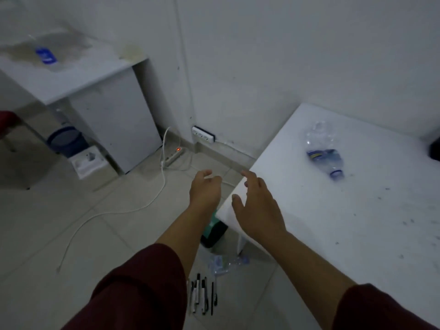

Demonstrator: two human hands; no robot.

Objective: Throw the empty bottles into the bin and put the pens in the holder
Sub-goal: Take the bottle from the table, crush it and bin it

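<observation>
A crumpled clear bottle with a blue label (324,153) lies on its side on the white table (357,222) at the right. Another bottle (46,54) rests on the far left desk (78,75). A third crushed bottle (226,263) lies on the floor by the table leg. Several black and white pens (202,295) lie side by side on the floor tiles below it. A dark blue bin (64,140) stands under the left desk. My left hand (204,189) hovers open over the floor. My right hand (257,206) is open above the table's near-left corner. Neither holds anything.
A white power strip (175,157) with a red light and a long white cable (114,213) trail across the floor. A wall socket (203,134) sits low on the wall. A dark and green object (214,231) stands under the table corner. A white box (88,161) sits by the bin.
</observation>
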